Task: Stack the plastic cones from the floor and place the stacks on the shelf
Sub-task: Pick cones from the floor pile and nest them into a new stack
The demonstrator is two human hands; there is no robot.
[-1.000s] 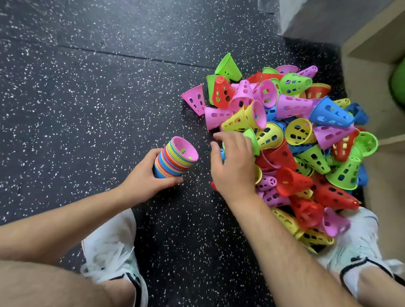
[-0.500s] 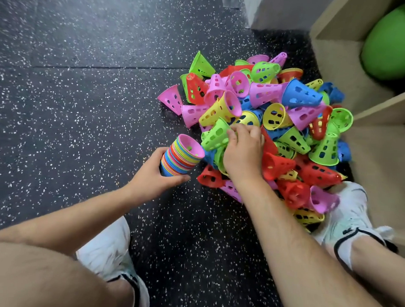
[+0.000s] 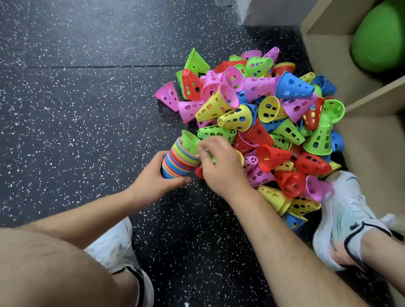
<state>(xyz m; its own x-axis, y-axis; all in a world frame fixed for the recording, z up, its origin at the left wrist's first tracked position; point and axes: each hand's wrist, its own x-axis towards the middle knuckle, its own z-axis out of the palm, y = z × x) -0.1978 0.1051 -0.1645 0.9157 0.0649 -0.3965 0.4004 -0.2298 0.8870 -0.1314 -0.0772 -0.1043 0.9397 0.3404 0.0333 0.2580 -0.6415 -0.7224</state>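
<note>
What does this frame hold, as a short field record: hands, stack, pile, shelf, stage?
left hand: wrapped around the lower part of the multicoloured cone stack
right hand: pressing a green cone into the stack's open top
loose cone pile: on the speckled floor
wooden shelf: right of the pile, no cone stack visible on it
stage: stacking, nothing shelved yet

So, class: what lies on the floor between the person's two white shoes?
In the head view, only bare speckled black floor lies between the left shoe and the right shoe; the cone pile sits farther ahead.
</note>
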